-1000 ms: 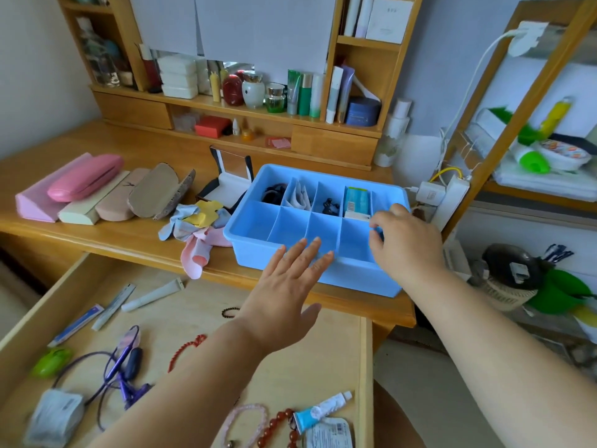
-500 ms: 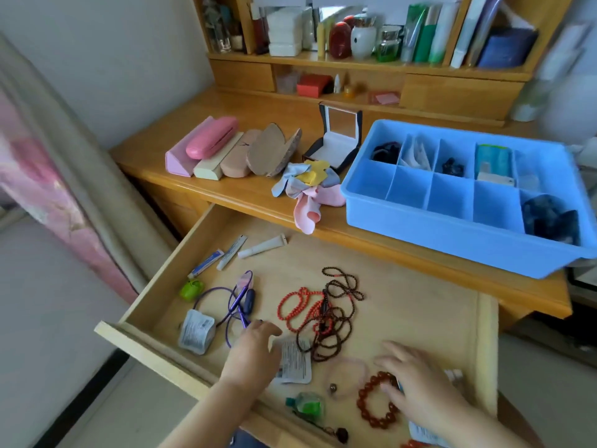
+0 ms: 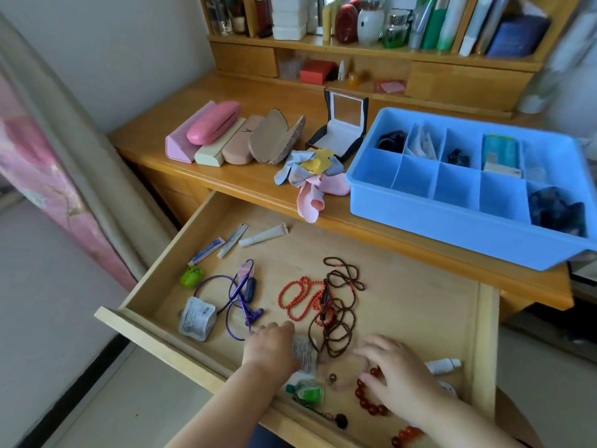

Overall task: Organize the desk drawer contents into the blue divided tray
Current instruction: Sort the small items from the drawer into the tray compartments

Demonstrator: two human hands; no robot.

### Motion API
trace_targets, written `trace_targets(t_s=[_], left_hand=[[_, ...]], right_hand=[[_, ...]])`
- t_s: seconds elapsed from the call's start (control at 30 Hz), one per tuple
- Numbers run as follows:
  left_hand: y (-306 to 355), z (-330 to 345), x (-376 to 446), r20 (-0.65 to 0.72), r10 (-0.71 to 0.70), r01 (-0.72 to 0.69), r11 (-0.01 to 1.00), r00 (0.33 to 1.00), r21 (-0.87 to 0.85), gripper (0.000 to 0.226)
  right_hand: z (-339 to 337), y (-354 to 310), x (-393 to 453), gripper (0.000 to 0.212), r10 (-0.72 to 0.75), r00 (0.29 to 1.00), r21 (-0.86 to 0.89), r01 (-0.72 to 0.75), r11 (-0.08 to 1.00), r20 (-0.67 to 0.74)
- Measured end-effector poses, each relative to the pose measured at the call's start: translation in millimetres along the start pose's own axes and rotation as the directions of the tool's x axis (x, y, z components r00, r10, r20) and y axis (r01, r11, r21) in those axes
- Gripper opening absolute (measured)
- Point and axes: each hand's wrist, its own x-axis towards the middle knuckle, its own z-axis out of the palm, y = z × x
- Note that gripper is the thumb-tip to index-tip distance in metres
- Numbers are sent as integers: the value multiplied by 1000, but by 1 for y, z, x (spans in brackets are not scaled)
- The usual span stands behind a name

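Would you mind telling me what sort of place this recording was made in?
Most likely a bedroom or home dressing area: a wooden desk whose shelf holds cosmetic bottles, glasses cases on top, and an open drawer of bead bracelets.

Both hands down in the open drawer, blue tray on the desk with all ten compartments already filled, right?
Not quite. In the head view both hands, left hand and right hand, are down in the open drawer, and the blue tray sits on the desk. But the tray is only partly filled: four front compartments show bare blue floor.
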Motion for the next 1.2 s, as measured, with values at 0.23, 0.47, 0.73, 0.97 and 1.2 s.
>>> trace_targets(t_s=[0.23, 0.47, 0.73, 0.97, 1.2], left_hand=[[-10, -19, -16, -109, 112, -143, 930, 988, -338, 4], [9, -46, -33, -95, 60, -112, 489, 994, -865, 11], [25, -33, -30, 14, 103, -15, 279, 995, -960, 12], [-83, -24, 23, -367, -266, 20, 831, 891, -556, 24], [-123, -24, 52, -229, -432, 346, 877, 873, -333, 71]], right_hand=[[-2, -45, 18, 51, 57, 998, 314, -42, 949, -38], [-22, -46, 14, 48, 244, 964, 910, -195, 365, 109], [-45, -42, 6, 13, 314, 949, 871, -155, 466, 1], [-178, 8, -8, 5, 462, 658, 689, 122, 714, -595], [-244, 54, 13, 20, 467, 473, 309, -374, 874, -747]])
